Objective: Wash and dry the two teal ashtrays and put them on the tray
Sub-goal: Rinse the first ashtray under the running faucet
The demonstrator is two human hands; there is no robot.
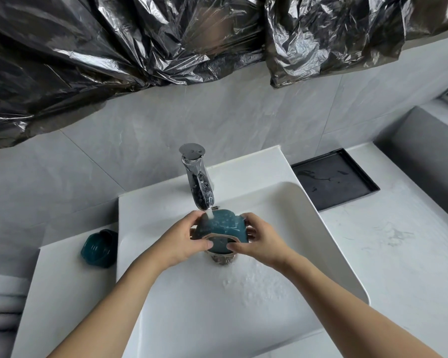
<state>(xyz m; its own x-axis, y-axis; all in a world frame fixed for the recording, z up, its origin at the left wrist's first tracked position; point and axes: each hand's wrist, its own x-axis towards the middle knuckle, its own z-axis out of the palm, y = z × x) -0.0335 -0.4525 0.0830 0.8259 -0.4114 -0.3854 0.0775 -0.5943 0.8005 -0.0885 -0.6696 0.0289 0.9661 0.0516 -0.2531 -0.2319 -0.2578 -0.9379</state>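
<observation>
A teal ashtray (221,227) is held over the white sink (308,228), tilted with its underside toward me, right under the running chrome faucet (199,182). Water hits its upper left edge. My left hand (185,240) grips its left side and my right hand (260,240) grips its right side, thumbs on the near rim. A second teal ashtray (98,248) lies on the white counter left of the sink, apart from both hands. The black tray (334,178) rests on the counter at the back right, with wet streaks and nothing on it.
Crumpled black plastic sheeting (140,47) hangs over the wall above the grey tiles. Folded grey cloth (3,301) lies at the far left edge. The drain (223,259) sits just below the held ashtray. White counter (398,254) extends to the right of the sink.
</observation>
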